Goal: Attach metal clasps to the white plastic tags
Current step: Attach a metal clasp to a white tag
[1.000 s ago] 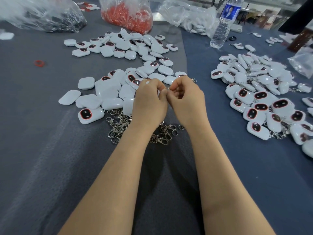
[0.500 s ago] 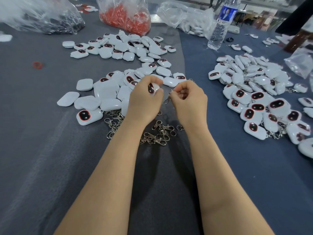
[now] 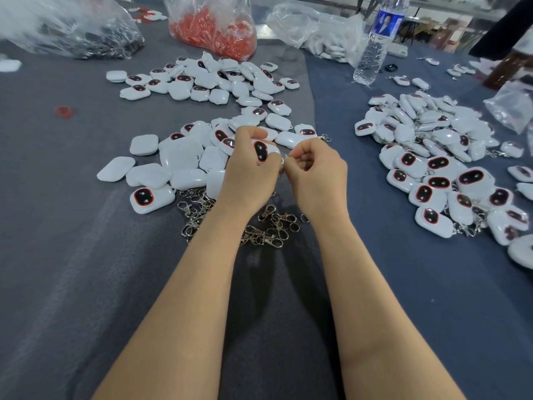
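Item in hand: left hand (image 3: 248, 177) grips one white tag (image 3: 261, 150) above the grey cloth (image 3: 86, 284); right hand (image 3: 318, 174) pinches a metal clasp (image 3: 284, 161) at its corner. Done, I judge: clasped tags (image 3: 438, 174) heaped right. Outstanding: many bare tags (image 3: 178, 157), loose clasps (image 3: 268, 229) below.

White tag (image 3: 264, 150), dark-windowed, beside small metal clasp (image 3: 284, 160)

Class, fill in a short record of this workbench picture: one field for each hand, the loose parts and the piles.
left hand: grips white plastic tag, dark red-rimmed window showing
right hand: pinches small silver metal clasp at the tag's edge
loose clasps: silver heap on grey cloth beneath the wrists
left pile: white tags, mostly without clasps
right pile: white tags, several with clasps
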